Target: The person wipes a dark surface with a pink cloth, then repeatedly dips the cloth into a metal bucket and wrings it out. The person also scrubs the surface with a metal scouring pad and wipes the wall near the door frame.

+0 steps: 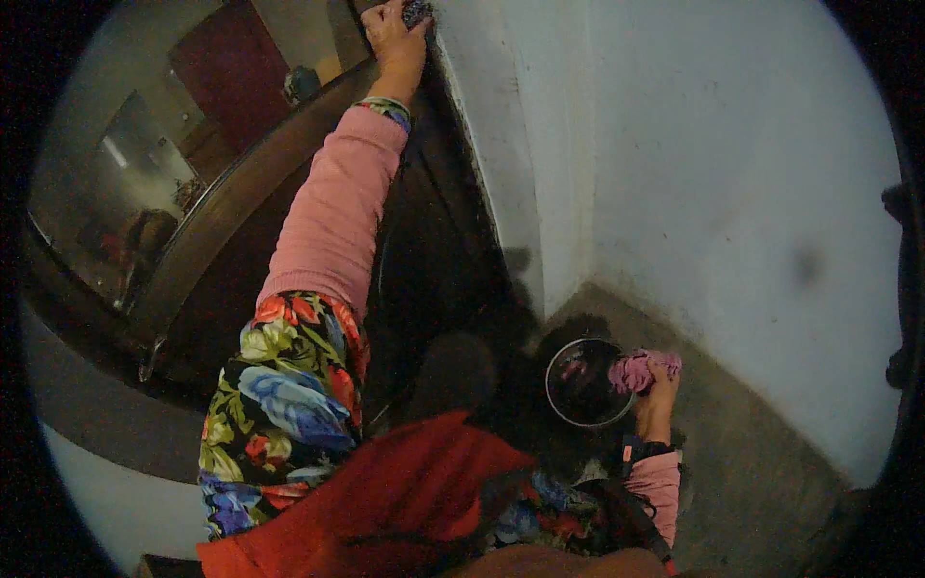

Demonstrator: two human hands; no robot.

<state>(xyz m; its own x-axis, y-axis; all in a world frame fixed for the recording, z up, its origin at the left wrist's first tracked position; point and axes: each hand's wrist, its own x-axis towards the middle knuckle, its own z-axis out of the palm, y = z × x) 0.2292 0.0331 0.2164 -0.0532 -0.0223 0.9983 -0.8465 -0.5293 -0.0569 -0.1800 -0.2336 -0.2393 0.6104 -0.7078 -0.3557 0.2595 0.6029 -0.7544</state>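
Observation:
My left hand (396,47) is stretched far forward to the top of the view, its fingers curled round a dark, grainy object (415,13) that looks like a scouring pad. It rests at the end of a dark wooden frame, close to the wall's edge. Low on the right, my right hand (659,394) grips a bunched pink cloth (632,371). Part of the cloth hangs over the rim of a round metal-rimmed bucket (549,394). Inside the bucket is dark liquid with a pinkish reflection; its depth cannot be told.
A mirror-like glossy panel (137,159) in a brown wooden frame (217,209) stands on the left, reflecting a room. A pale wall (686,180) rises at the right, meeting a grey-brown floor (751,462) in a corner behind the bucket. Deep shadow covers the middle.

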